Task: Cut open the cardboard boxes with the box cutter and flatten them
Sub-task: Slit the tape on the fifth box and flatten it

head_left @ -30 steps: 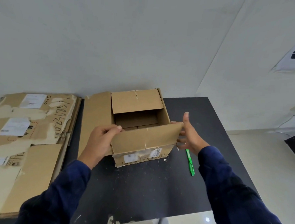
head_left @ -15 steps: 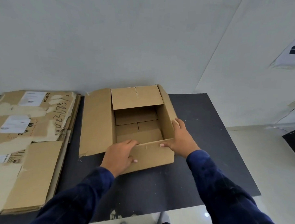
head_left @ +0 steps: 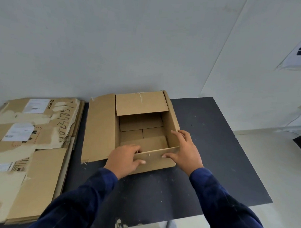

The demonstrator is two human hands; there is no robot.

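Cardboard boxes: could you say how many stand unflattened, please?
1: the open box on the black table, left hand and right hand on its near edge. Flattened cardboard lies left.

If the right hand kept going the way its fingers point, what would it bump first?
The right hand touches the right wall of the cardboard box. Going on, its fingers would probably run along that wall toward the far flap; depth is unclear.

One head-worn camera looks forward and down, close over the table (head_left: 213, 151). The wall (head_left: 132, 44) fills twelve o'clock.
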